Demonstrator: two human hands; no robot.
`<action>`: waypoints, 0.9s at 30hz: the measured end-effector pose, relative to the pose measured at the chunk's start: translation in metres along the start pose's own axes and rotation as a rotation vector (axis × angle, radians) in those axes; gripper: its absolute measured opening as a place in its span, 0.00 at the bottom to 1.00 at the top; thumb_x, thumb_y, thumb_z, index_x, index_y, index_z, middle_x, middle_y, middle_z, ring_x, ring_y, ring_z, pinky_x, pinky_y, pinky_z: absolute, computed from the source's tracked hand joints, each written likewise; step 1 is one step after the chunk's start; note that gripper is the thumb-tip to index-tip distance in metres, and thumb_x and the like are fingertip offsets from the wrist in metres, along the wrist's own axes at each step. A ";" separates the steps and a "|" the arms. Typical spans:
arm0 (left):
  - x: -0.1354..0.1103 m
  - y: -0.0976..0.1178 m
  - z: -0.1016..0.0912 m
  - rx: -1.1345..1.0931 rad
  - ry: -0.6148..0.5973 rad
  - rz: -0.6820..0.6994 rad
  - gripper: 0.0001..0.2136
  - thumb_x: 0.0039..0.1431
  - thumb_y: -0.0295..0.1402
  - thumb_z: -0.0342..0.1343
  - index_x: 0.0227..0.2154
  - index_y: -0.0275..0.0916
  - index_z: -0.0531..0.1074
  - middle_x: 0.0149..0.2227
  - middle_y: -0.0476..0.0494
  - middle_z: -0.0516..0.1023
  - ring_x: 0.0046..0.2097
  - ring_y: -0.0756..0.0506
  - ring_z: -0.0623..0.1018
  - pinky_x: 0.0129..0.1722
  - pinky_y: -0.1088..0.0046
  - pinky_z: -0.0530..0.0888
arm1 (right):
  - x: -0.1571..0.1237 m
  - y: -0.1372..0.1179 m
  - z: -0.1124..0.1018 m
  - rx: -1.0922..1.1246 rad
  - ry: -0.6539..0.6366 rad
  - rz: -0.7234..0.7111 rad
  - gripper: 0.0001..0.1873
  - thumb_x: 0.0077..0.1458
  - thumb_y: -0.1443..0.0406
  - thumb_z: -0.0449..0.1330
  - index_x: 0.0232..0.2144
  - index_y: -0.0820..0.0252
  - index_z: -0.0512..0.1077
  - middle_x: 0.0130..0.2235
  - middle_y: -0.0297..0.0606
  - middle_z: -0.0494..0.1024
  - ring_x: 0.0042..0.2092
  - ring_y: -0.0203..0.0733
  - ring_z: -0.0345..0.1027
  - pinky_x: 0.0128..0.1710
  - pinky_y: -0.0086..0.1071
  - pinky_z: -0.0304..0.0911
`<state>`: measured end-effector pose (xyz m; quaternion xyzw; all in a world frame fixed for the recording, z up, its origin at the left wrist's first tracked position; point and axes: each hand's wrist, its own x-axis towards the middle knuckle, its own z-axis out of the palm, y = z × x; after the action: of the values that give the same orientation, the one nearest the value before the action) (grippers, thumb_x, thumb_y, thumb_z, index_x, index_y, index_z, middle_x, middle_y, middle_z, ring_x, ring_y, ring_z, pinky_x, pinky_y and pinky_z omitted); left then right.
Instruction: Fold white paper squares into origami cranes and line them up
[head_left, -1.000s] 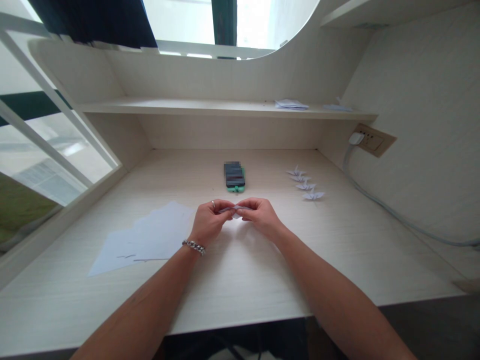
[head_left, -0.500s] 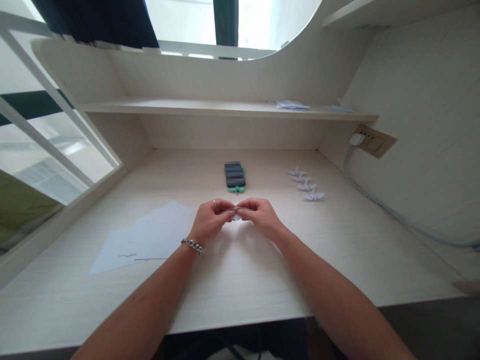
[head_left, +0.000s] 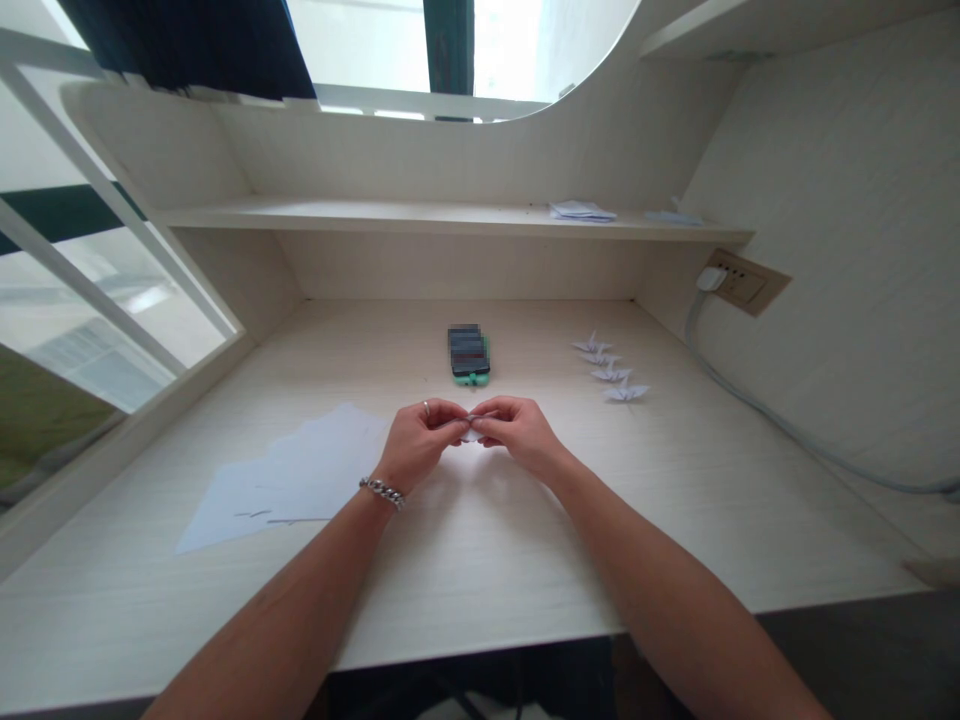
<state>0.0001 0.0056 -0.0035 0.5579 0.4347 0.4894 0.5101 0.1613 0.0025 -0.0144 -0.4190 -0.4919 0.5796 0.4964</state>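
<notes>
My left hand and my right hand meet at the middle of the pale wooden desk. Both pinch a small folded piece of white paper between their fingertips, just above the desk top. Most of the paper is hidden by my fingers. A ring and a chain bracelet sit on my left hand and wrist. Loose white sheets lie to the left of my left hand. Several finished paper cranes stand in a row to the right, behind my right hand.
A phone in a green case lies flat just beyond my hands. A grey cable runs from a wall socket along the right side. Folded papers rest on the shelf above. A glass railing borders the left.
My hands have stayed together on the folded paper, with only slight finger movement; the paper's visible edge between them has grown smaller.
</notes>
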 end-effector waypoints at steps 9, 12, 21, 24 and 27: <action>-0.001 0.002 -0.001 -0.049 -0.020 -0.043 0.10 0.39 0.32 0.68 0.26 0.33 0.77 0.24 0.45 0.79 0.26 0.50 0.76 0.27 0.75 0.73 | -0.001 -0.004 0.002 0.041 0.023 0.003 0.12 0.35 0.63 0.69 0.26 0.62 0.78 0.25 0.36 0.78 0.28 0.36 0.70 0.29 0.31 0.65; -0.001 0.003 -0.001 -0.055 -0.024 -0.077 0.11 0.40 0.31 0.68 0.27 0.33 0.76 0.24 0.45 0.79 0.25 0.50 0.76 0.27 0.75 0.73 | -0.001 -0.005 0.002 0.048 0.035 -0.004 0.11 0.35 0.63 0.69 0.25 0.63 0.78 0.24 0.36 0.78 0.27 0.36 0.70 0.29 0.31 0.65; -0.001 0.003 0.000 -0.060 -0.024 -0.098 0.10 0.40 0.30 0.68 0.27 0.33 0.76 0.23 0.46 0.78 0.25 0.50 0.76 0.27 0.75 0.72 | -0.002 -0.004 0.003 0.039 0.048 -0.012 0.09 0.35 0.65 0.68 0.25 0.62 0.79 0.24 0.35 0.78 0.27 0.36 0.70 0.29 0.31 0.65; -0.001 0.003 -0.001 -0.075 -0.026 -0.100 0.10 0.40 0.30 0.68 0.27 0.33 0.76 0.22 0.46 0.78 0.25 0.50 0.76 0.27 0.75 0.72 | -0.002 -0.004 0.003 0.042 0.042 -0.021 0.09 0.35 0.65 0.68 0.25 0.62 0.79 0.24 0.35 0.78 0.27 0.36 0.70 0.29 0.31 0.64; 0.000 0.001 -0.002 -0.093 -0.012 -0.107 0.10 0.39 0.30 0.68 0.27 0.33 0.76 0.23 0.46 0.77 0.25 0.50 0.76 0.27 0.75 0.72 | -0.002 -0.005 0.003 0.079 0.039 0.022 0.11 0.36 0.64 0.69 0.27 0.62 0.79 0.26 0.35 0.78 0.28 0.36 0.71 0.30 0.31 0.66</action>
<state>-0.0017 0.0058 -0.0023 0.5125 0.4377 0.4777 0.5635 0.1590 0.0002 -0.0091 -0.4158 -0.4542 0.5958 0.5155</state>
